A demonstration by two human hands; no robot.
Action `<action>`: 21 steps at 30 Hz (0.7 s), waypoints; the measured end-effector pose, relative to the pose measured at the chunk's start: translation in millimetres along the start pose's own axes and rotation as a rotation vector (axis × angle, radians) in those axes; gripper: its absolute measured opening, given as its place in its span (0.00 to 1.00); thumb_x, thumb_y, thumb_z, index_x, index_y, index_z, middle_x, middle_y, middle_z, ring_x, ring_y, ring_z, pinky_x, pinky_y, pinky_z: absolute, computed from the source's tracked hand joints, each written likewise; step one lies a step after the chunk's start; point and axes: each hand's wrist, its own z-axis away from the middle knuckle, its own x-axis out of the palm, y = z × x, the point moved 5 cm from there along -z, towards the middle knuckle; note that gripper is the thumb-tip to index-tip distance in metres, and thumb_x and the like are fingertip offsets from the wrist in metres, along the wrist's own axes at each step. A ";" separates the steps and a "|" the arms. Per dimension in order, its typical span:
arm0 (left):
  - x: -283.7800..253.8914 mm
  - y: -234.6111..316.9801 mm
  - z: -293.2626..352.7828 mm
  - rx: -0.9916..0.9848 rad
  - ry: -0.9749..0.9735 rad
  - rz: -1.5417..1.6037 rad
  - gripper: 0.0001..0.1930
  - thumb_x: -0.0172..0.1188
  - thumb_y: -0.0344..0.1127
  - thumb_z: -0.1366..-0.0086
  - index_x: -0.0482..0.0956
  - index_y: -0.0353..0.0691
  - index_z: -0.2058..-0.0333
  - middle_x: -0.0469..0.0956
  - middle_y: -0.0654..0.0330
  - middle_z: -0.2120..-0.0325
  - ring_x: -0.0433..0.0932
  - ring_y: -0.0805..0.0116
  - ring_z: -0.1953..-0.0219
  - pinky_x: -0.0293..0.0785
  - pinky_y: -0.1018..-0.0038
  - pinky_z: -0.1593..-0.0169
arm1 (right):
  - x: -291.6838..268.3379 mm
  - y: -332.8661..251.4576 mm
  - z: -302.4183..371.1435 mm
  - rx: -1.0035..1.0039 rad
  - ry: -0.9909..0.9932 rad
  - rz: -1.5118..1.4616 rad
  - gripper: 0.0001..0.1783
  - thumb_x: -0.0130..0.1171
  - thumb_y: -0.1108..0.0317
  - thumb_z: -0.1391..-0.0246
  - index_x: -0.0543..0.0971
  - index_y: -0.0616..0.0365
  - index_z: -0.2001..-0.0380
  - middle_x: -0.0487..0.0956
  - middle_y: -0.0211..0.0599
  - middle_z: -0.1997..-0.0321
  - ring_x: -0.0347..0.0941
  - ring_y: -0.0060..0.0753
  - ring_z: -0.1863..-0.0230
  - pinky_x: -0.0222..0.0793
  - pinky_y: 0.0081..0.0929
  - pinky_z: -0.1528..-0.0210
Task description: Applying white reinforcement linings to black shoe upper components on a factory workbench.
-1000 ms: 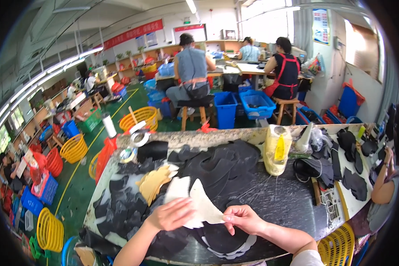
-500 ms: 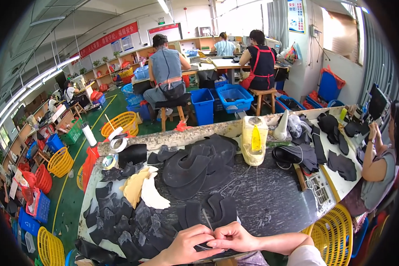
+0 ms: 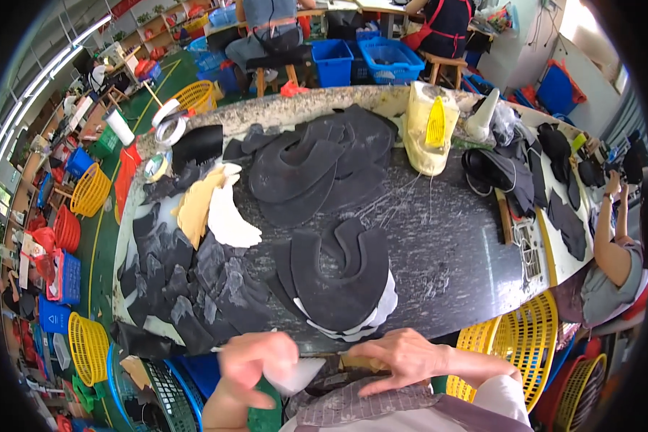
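My left hand [image 3: 258, 366] is off the near edge of the table and smeared by motion. Beside its fingers is a pale white piece [image 3: 301, 376]; whether the hand grips it cannot be made out. My right hand [image 3: 403, 360] is at the table's near edge, fingers and thumb apart, with nothing visible in it. Just beyond both hands lies a stack of black U-shaped pieces [image 3: 342, 291], with white layers [image 3: 381, 309] showing beneath its near and right edges. A larger pile of black curved pieces [image 3: 302, 180] rests farther back.
Black scraps [image 3: 194, 288] cover the table's left side, with a tan piece [image 3: 196, 205] and a white piece [image 3: 229, 219] on top. Toward the back right stands a yellowish block-shaped thing [image 3: 421, 147]. Yellow baskets [image 3: 507, 338] stand at the near right; a co-worker [image 3: 612, 270] is farther right.
My hands have come apart and drawn back from the black U-shaped stack, which now shows whole. The view has tilted downward.
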 end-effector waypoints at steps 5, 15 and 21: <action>32.7 -53.3 -10.0 -0.511 -0.299 -0.383 0.21 0.75 0.37 0.50 0.75 0.38 0.61 0.79 0.62 0.70 0.79 0.72 0.69 0.73 0.76 0.67 | 2.2 8.5 -1.5 -0.110 0.264 -0.229 0.09 0.64 0.66 0.49 0.77 0.61 0.72 0.76 0.37 0.73 0.74 0.41 0.72 0.67 0.36 0.70; -15.5 -84.1 -38.6 -0.459 -0.048 -0.550 0.19 0.65 0.26 0.42 0.73 0.42 0.52 0.71 0.67 0.84 0.69 0.85 0.82 0.64 0.82 0.77 | -41.0 58.7 -26.2 0.091 0.408 0.161 0.10 0.70 0.68 0.58 0.77 0.58 0.79 0.76 0.29 0.68 0.70 0.31 0.70 0.60 0.29 0.65; -7.6 -81.0 -39.0 -0.195 -0.096 -0.875 0.16 0.65 0.28 0.43 0.76 0.40 0.55 0.73 0.62 0.83 0.71 0.76 0.84 0.68 0.77 0.78 | -45.0 51.9 -39.9 -0.044 0.379 0.463 0.17 0.73 0.60 0.63 0.73 0.53 0.86 0.71 0.28 0.76 0.69 0.31 0.74 0.60 0.28 0.64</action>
